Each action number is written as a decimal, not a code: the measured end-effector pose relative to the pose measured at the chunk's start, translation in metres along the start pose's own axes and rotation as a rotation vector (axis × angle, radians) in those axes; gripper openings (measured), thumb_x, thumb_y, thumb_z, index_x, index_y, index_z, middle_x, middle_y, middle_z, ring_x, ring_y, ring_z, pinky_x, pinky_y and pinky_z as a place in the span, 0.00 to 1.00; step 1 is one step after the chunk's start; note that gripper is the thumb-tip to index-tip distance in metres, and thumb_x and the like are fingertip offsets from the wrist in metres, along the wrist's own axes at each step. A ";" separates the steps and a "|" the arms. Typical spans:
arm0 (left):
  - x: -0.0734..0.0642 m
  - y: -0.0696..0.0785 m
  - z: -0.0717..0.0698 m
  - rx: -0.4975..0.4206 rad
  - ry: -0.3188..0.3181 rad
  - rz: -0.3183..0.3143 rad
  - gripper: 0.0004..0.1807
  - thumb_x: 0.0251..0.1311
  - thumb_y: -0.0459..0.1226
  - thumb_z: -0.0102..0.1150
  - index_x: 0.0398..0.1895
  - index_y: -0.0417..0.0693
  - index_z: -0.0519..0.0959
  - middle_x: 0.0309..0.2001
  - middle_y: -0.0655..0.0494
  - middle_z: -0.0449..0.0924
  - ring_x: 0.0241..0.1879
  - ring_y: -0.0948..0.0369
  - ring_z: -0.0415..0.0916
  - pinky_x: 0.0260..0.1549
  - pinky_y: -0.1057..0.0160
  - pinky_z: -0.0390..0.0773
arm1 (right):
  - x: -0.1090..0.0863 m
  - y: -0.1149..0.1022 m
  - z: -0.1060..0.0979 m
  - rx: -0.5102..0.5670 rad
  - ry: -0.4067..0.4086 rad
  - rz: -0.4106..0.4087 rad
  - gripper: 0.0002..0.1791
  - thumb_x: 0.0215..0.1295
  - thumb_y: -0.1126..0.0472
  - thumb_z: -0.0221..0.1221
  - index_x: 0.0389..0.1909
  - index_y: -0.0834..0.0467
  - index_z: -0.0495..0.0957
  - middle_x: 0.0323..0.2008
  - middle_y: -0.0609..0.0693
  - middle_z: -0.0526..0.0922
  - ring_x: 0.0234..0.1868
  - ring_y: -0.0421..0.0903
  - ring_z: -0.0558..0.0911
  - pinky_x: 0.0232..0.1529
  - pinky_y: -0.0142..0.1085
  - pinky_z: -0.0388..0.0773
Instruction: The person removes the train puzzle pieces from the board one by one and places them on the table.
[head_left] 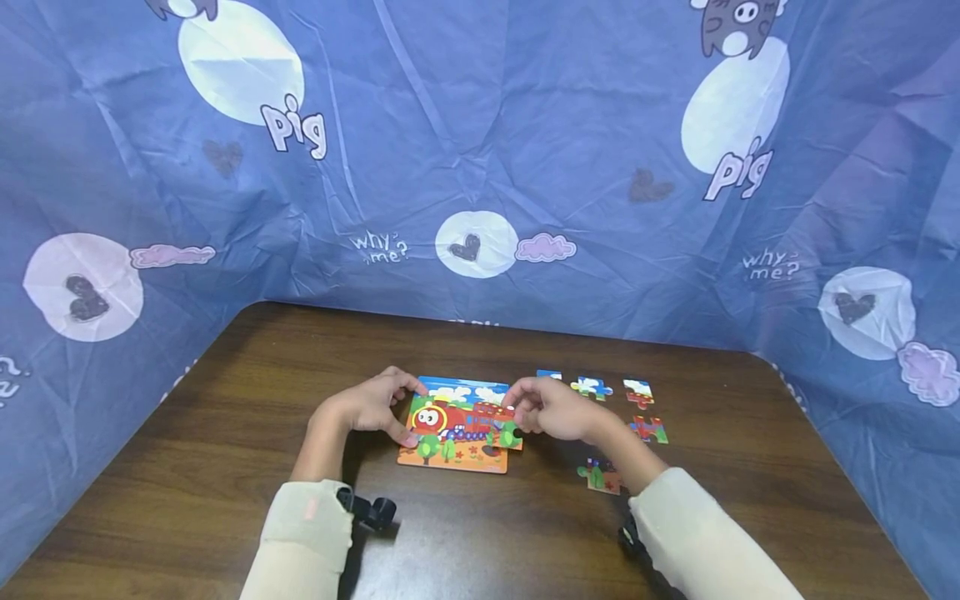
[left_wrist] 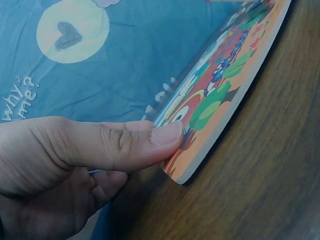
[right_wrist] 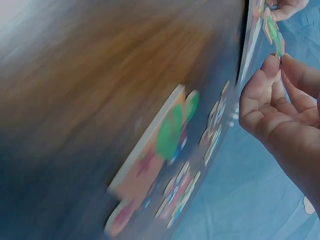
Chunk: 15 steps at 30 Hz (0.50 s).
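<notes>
A train puzzle board (head_left: pixel 461 454) lies on the table, showing a red train with a yellow-ringed face. My left hand (head_left: pixel 367 406) holds its left side, the thumb (left_wrist: pixel 150 140) lying over the picture near a corner. Between right thumb and fingertips, my right hand (head_left: pixel 555 407) pinches a puzzle piece (head_left: pixel 509 435) with a green tree on it. That piece is over the board's right part; whether it touches the board I cannot tell. The right wrist view shows the pinched puzzle piece (right_wrist: pixel 273 32) tilted on edge.
Several loose pieces lie to the right: a cloud piece (head_left: pixel 592 387), a white-and-red piece (head_left: pixel 638 392), a red-and-green piece (head_left: pixel 651 429) and an orange-and-green piece (head_left: pixel 600 477). Another blue piece (head_left: pixel 550 374) is partly hidden behind my right hand. A blue cloth (head_left: pixel 480 167) surrounds the brown table (head_left: pixel 480 542).
</notes>
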<state>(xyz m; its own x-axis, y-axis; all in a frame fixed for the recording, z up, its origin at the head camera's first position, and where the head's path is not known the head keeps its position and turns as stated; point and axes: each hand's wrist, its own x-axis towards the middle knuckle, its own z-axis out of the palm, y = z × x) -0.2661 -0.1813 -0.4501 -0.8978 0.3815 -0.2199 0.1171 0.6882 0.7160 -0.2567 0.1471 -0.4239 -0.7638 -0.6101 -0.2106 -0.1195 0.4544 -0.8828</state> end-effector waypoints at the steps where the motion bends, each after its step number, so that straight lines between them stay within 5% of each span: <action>1: 0.000 0.000 0.000 0.001 0.000 0.000 0.39 0.36 0.36 0.87 0.57 0.50 0.80 0.60 0.48 0.68 0.62 0.45 0.66 0.62 0.44 0.71 | -0.003 0.001 -0.001 -0.009 0.000 0.000 0.22 0.63 0.83 0.42 0.54 0.68 0.74 0.35 0.57 0.78 0.33 0.47 0.73 0.37 0.42 0.72; 15: -0.003 0.001 0.000 0.018 0.007 0.011 0.39 0.36 0.37 0.87 0.58 0.50 0.80 0.60 0.48 0.69 0.62 0.46 0.68 0.62 0.45 0.71 | -0.033 0.016 -0.011 -0.098 -0.029 -0.026 0.25 0.59 0.85 0.40 0.53 0.67 0.76 0.34 0.56 0.79 0.35 0.49 0.77 0.39 0.45 0.78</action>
<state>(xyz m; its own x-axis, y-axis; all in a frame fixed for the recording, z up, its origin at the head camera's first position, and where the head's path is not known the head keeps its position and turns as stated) -0.2631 -0.1813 -0.4487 -0.8992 0.3853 -0.2074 0.1347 0.6947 0.7066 -0.2401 0.1817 -0.4267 -0.7414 -0.6402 -0.2013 -0.2016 0.4985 -0.8431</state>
